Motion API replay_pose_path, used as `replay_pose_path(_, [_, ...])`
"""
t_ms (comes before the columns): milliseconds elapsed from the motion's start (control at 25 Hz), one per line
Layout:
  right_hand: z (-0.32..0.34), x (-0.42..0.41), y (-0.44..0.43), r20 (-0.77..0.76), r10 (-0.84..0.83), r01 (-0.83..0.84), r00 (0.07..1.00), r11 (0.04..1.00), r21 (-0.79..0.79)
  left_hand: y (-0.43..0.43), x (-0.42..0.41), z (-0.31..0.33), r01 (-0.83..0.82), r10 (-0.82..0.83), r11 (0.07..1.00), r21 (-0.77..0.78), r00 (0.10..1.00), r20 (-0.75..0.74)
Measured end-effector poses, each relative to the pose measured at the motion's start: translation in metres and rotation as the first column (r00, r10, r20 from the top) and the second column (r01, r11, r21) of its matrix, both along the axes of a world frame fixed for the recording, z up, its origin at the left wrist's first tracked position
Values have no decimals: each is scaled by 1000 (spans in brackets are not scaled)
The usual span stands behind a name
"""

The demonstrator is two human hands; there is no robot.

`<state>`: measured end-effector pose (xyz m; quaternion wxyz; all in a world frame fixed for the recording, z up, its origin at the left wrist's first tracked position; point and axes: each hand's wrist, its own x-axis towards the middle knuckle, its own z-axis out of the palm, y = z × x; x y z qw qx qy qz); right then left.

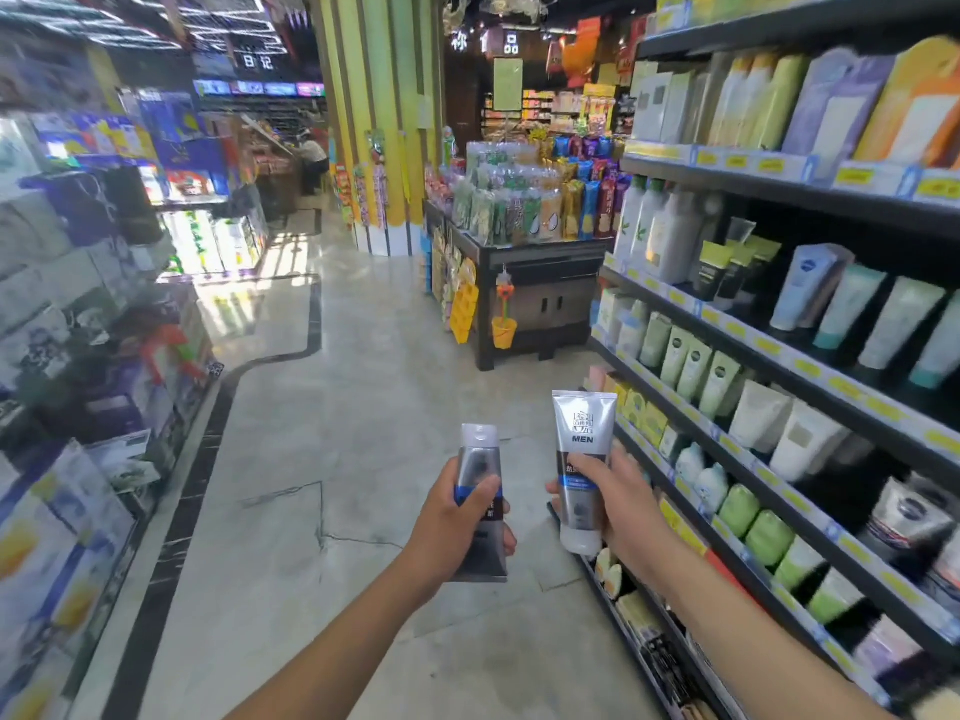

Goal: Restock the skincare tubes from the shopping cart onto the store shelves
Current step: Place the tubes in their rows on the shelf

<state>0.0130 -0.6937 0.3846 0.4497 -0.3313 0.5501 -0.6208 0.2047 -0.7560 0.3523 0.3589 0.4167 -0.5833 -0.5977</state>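
Two skincare tubes in play, one per hand, both held over the aisle floor, just left of the store shelves.

Left hand: wrapped around the left tube, thumb pressed across the blue band on its front, fingers curled behind. Silver-grey body, clear cap end pointing up and away, flat crimped end low near the wrist. Tilted slightly.

Right hand: gripping the right tube around the lower half, thumb across the blue label strip, fingers behind. Opposite orientation: crimped end up, white cap down. "MEN" readable on the silver upper part. Roughly upright, sitting higher than the left tube. Tubes apart, not touching each other.

Both forearms bare, reaching forward from bottom of frame.

Shelves on the right: several dark tiers with yellow price tags along the front edges. Mid tiers filled with pale green and white tubes standing cap-down; green bottles on a lower tier; boxed items on top tier. Right hand near the shelf edge, not touching it as far as visible.

Straight ahead: dark display stand stacked with snack packs, yellow-green pillar behind. Left side: shelving with boxed goods, blurred. Shopping cart not visible.
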Motion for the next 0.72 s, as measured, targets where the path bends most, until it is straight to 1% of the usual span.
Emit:
replay_pose_path(120, [-7, 1, -55, -4, 63, -63, 998, 998, 31, -45, 1, -5, -46, 46, 999, 14, 998, -32])
replay_pose_path(240, [-12, 1, -105, -83, 90, -86, 993, 995, 44, -90, 4, -7, -67, 67, 998, 16, 997, -30])
replay_pose_path(360, [-14, -1, -168, -163, 101, -96, 981, 995, 39, -150, 5, -11, -50, 51, 999, 12, 998, -37])
replay_pose_path(480, [-9, -6, -232, -256, 68, -65, 964, 998, 20, -217, 2, -10, -14, 14, 1000, 4, 1000, -24])
replay_pose_path(600, [3, -16, -280, -275, 27, -29, 961, 1000, -2, -277, -10, -4, 37, -37, 999, -8, 999, 3])
replay_pose_path(720, [13, -37, -319, -274, -70, 64, 959, 998, -28, -332, -37, 0, 125, -125, 992, -24, 992, -23])
